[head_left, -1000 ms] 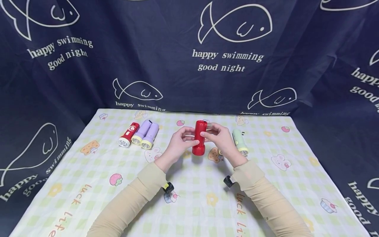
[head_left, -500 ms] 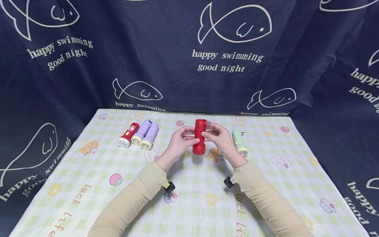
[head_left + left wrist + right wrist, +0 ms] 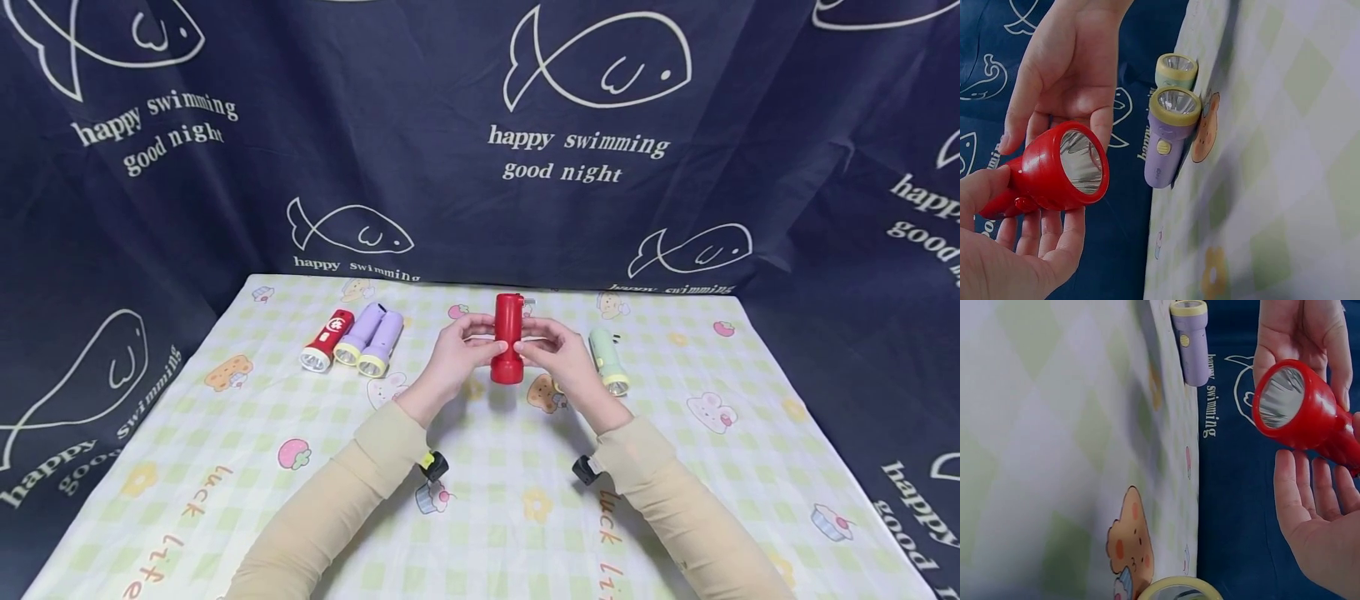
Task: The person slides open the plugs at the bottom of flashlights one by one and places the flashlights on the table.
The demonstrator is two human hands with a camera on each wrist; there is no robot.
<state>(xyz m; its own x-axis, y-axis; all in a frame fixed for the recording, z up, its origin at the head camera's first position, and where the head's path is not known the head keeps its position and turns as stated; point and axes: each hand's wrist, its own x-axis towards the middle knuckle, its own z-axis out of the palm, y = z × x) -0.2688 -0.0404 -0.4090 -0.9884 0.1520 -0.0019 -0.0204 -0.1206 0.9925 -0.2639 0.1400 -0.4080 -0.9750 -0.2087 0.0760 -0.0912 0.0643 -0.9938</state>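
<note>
A red flashlight is held up over the table, its lens end down and short metal prongs sticking out sideways near its top. My left hand grips it from the left, thumb on the body; in the left wrist view its fingers lie along the underside, near a small red button. From the other side my right hand holds it between thumb and fingers. The silver reflector of the red flashlight shows in the left wrist view. Behind my right hand, a purple flashlight is mostly hidden from the head view.
Left on the checked tablecloth lie a red-and-white flashlight and two purple flashlights side by side. A light green flashlight lies just right of my right hand. A dark blue curtain surrounds the table.
The red flashlight has risen slightly and stands more upright. My right hand's fingers have come off the prongs and moved down to the middle of the body. The left hand stays on it.
</note>
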